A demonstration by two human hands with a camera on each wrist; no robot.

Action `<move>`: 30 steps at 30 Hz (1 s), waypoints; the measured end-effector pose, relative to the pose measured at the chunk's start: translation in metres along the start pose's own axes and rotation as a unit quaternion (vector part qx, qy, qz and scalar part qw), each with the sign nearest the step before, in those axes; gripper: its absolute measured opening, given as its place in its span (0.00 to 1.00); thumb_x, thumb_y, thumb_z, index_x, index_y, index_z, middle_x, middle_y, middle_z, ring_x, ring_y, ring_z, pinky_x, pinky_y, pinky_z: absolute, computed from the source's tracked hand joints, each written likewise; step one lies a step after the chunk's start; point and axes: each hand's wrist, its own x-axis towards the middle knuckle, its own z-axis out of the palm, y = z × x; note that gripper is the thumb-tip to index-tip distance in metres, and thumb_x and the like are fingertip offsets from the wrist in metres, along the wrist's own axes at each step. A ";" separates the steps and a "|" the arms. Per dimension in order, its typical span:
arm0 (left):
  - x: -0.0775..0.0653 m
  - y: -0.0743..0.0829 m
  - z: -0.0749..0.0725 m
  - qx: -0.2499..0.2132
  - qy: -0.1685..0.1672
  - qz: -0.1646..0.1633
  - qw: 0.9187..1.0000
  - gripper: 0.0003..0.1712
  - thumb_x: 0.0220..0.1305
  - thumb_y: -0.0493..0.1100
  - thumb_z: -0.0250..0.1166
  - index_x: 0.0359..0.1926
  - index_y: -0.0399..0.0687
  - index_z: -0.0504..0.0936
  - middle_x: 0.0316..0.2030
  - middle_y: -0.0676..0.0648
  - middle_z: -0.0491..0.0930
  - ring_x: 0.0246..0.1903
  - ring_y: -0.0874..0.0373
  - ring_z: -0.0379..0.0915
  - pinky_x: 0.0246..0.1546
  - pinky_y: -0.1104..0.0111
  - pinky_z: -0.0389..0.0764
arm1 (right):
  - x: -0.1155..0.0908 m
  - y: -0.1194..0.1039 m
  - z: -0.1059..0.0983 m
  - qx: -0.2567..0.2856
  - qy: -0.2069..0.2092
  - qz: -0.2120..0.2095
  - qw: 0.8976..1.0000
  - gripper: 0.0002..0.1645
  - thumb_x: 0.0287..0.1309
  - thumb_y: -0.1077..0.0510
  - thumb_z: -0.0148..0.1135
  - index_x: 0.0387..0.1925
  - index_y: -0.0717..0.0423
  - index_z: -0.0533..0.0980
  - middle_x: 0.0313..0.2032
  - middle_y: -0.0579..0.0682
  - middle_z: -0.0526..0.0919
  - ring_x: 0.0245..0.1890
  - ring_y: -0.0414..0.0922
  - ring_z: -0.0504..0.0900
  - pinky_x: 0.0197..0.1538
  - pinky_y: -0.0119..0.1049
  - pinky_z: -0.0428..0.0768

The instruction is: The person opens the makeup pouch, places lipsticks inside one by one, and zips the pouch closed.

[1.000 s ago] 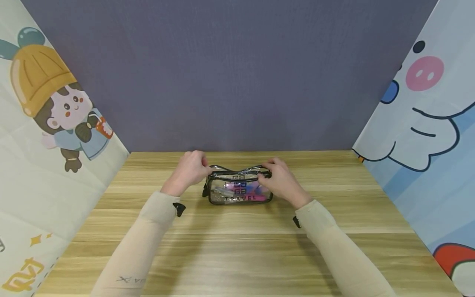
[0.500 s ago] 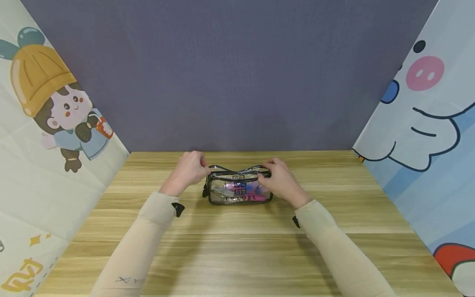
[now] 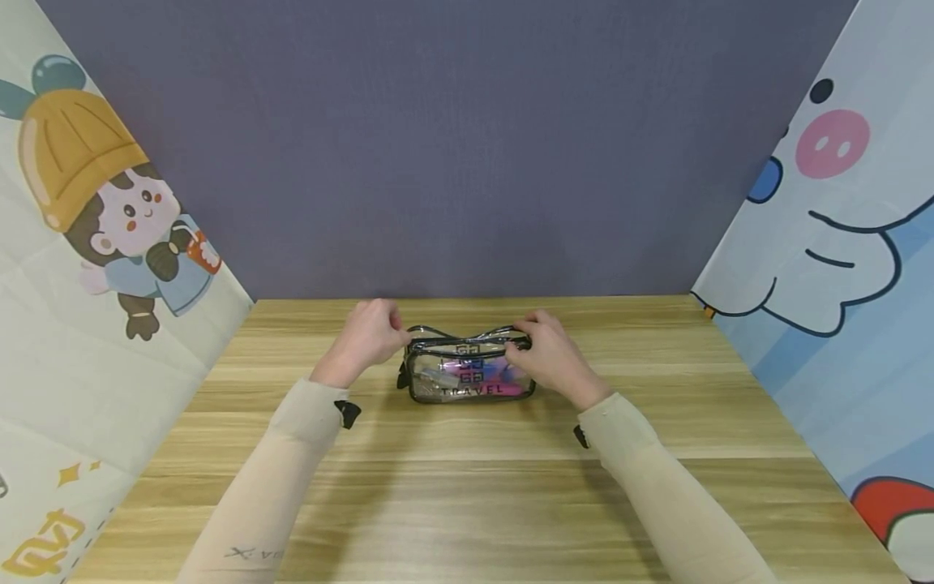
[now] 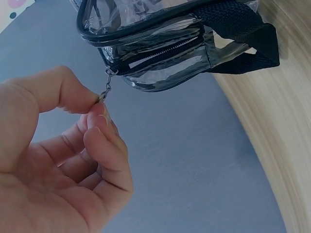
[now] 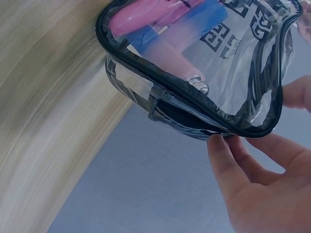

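A clear travel pouch (image 3: 470,375) with black piping and printed lettering stands upright on the wooden table. Through its plastic show a pink item (image 5: 141,17) and a blue one (image 5: 209,22); their kinds are unclear. At the pouch's upper left end, my left hand (image 3: 370,332) pinches the small chain zipper pull (image 4: 106,88) between thumb and index finger. My right hand (image 3: 552,354) grips the upper right corner, with thumb and fingers on either side of the edge. The zipper (image 4: 165,52) runs over the top and down the end; whether it is fully closed is hard to tell.
A black strap loop (image 4: 265,48) hangs at the pouch's left end. The wooden table (image 3: 474,503) meets a grey-blue back wall (image 3: 467,146). Cartoon-printed panels stand at left (image 3: 44,324) and right (image 3: 839,365).
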 end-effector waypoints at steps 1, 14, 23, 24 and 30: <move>0.000 -0.001 0.000 0.000 -0.001 0.001 1.000 0.09 0.62 0.41 0.70 0.35 0.40 0.80 0.33 0.42 0.81 0.30 0.50 0.77 0.30 0.63 0.81 | 0.000 0.000 0.000 0.001 0.000 0.001 1.000 0.37 0.62 0.48 0.60 0.66 0.68 0.72 0.66 0.64 0.69 0.68 0.61 0.66 0.71 0.58 0.66; 0.000 -0.007 0.001 -0.003 0.006 0.015 1.000 0.06 0.60 0.38 0.68 0.33 0.41 0.79 0.31 0.43 0.80 0.30 0.50 0.75 0.30 0.62 0.79 | 0.001 -0.001 0.001 0.006 -0.003 0.003 1.000 0.37 0.62 0.48 0.60 0.66 0.68 0.71 0.67 0.64 0.68 0.69 0.61 0.65 0.71 0.58 0.66; 0.000 -0.012 0.003 -0.004 0.017 0.027 0.999 0.06 0.59 0.38 0.68 0.33 0.41 0.80 0.31 0.43 0.80 0.30 0.49 0.75 0.32 0.61 0.79 | 0.001 -0.001 0.002 0.009 -0.005 0.006 1.000 0.37 0.62 0.48 0.60 0.66 0.68 0.71 0.67 0.64 0.68 0.69 0.60 0.64 0.71 0.58 0.65; -0.001 -0.013 0.004 -0.007 0.016 0.026 1.000 0.06 0.59 0.38 0.68 0.33 0.41 0.80 0.31 0.43 0.80 0.30 0.50 0.75 0.32 0.61 0.79 | 0.001 -0.001 0.002 0.009 -0.005 0.006 1.000 0.37 0.62 0.48 0.60 0.66 0.68 0.71 0.67 0.63 0.68 0.69 0.60 0.64 0.71 0.58 0.65; 0.000 -0.017 0.006 -0.017 0.010 0.017 1.000 0.07 0.62 0.40 0.69 0.34 0.41 0.80 0.31 0.43 0.80 0.30 0.50 0.76 0.31 0.62 0.80 | 0.001 -0.001 0.002 0.013 -0.004 0.005 1.000 0.37 0.63 0.48 0.60 0.66 0.68 0.71 0.67 0.63 0.68 0.69 0.60 0.65 0.71 0.59 0.66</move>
